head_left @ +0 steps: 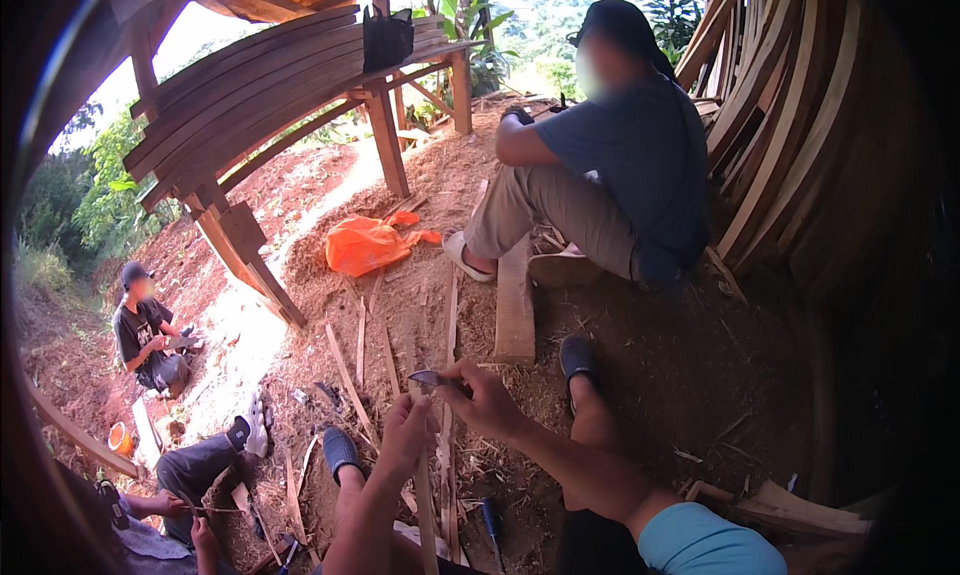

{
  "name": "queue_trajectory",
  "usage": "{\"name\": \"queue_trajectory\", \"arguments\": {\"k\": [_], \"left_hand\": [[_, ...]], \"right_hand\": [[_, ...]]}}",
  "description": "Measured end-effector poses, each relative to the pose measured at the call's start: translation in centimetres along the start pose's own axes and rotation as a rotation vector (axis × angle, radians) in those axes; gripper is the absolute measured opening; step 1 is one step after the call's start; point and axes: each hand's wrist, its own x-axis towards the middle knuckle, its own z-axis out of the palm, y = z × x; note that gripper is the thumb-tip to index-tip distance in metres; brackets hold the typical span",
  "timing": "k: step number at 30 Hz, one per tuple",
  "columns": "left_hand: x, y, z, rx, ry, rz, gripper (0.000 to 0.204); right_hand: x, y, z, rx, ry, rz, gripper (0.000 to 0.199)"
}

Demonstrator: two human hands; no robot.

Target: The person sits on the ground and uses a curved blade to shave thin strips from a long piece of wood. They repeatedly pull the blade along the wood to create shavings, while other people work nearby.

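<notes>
My left hand (408,435) is closed around a thin wooden strip (424,510), which runs down between my legs toward the lower edge. Just to the right, my right hand (484,407) grips a knife, its handle mostly hidden by the fingers. The short knife blade (427,378) points left, at the strip's upper end just above my left hand. Whether the blade touches the wood is hard to make out. Below, a blue-handled tool (490,520) like a screwdriver lies on the ground near my legs.
A squared timber (515,315) lies ahead, beside a seated person (630,165). An orange plastic bag (365,245) sits among shavings. A slatted wooden bench (280,75) stands far left; long boards (790,125) lean at right. Other people sit at left (150,335) and lower left (195,475).
</notes>
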Motion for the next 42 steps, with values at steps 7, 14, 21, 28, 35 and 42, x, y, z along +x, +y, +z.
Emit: {"name": "queue_trajectory", "arguments": {"k": [7, 14, 21, 28, 35, 42], "left_hand": [[-3.6, -0.1, -0.3, -0.095, 0.078, -0.011, 0.021], [-5.5, -0.5, -1.0, -0.272, -0.006, -0.100, 0.022], [-5.9, -1.2, -3.2, -0.740, -0.437, -0.117, 0.033], [-6.5, 1.5, -0.2, -0.566, -0.252, -0.125, 0.032], [-7.1, 2.9, 0.9, -0.458, -0.155, -0.126, 0.032], [-6.3, 2.0, 0.9, -0.350, -0.083, -0.135, 0.027]], "right_hand": [[-1.9, -0.1, -2.5, -0.065, -0.007, 0.003, 0.018], [-2.5, -0.7, -3.1, -0.150, -0.012, -0.066, 0.017], [-3.1, -1.4, -2.4, -0.039, -0.072, -0.098, 0.019], [-3.5, -1.6, -1.4, -0.107, -0.090, -0.113, 0.018], [-2.9, -1.9, -0.9, -0.274, -0.072, -0.338, 0.020], [-2.4, -1.5, -1.2, -0.259, -0.199, -0.304, 0.016]]}}
